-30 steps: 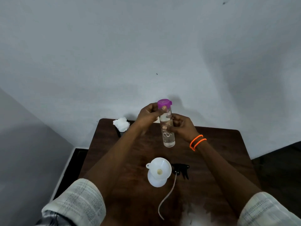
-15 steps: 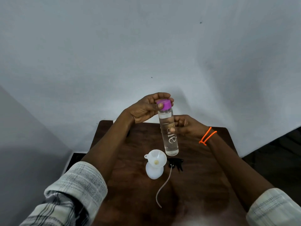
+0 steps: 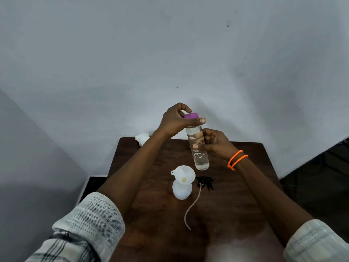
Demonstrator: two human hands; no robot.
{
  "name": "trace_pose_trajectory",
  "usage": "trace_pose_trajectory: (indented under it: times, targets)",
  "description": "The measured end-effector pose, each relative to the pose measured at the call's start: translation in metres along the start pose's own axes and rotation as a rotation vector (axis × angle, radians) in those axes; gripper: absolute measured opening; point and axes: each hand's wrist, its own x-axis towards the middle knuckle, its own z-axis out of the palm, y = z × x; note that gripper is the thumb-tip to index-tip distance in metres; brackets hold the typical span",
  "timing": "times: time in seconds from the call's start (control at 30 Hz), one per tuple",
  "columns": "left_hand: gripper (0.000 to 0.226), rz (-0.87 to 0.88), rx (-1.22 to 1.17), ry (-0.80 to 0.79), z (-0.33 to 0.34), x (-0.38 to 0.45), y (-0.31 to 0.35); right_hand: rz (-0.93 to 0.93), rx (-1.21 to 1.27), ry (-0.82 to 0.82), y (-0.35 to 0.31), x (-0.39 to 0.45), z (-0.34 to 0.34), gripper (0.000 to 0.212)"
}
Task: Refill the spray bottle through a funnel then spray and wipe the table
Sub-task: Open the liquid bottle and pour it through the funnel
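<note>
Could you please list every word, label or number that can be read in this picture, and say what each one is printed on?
"are" or the like: pale letters running along the side of the clear water bottle, partly hidden by the right hand; only a fragment reads, and not surely.
Nothing readable shows on the purple cap, the funnel or the spray bottle.

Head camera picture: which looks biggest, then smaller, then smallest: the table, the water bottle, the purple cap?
1. Table, by far the largest.
2. Water bottle, held above it.
3. Purple cap, smallest, under the left hand.
</note>
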Motion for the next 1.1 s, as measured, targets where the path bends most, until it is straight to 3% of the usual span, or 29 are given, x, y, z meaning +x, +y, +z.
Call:
trace_pose_trajectory:
  times: [0.17,0.37,0.47,0.57,0.67,0.8,0.9,1.1]
  targets:
    - [0.062,-0.048,0.089,0.086,0.008,-0.018,0.0,-0.024,-0.049,0.035,0.0,-0.009,0.005,0.042]
    - [0.044,0.005,-0.244,-0.113,-0.004,-0.024,-0.01,-0.005,-0.058,0.065,0.005,-0.017,0.004,0.043]
    - [0.057,0.061,-0.187,-0.208,-0.008,-0.031,-0.014,0.004,-0.065,0.067,0.009,-0.019,0.006,0.048]
    - [0.055,0.075,-0.084,-0.15,-0.003,-0.035,-0.013,-0.011,-0.083,0.059,0.013,-0.021,0.008,0.063]
    - [0.051,0.069,-0.01,-0.12,0.004,-0.035,-0.012,-0.016,-0.103,0.048,0.015,-0.022,0.009,0.062]
    - [0.061,0.052,-0.332,-0.247,0.004,-0.033,-0.016,-0.011,-0.103,0.058,0.016,-0.02,0.008,0.055]
    - [0.067,0.097,-0.423,-0.339,0.0,-0.031,-0.02,-0.013,-0.102,0.049,0.017,-0.02,0.006,0.051]
    - [0.066,0.126,-0.073,-0.197,0.001,-0.026,-0.019,-0.022,-0.127,0.049,0.022,-0.023,0.004,0.057]
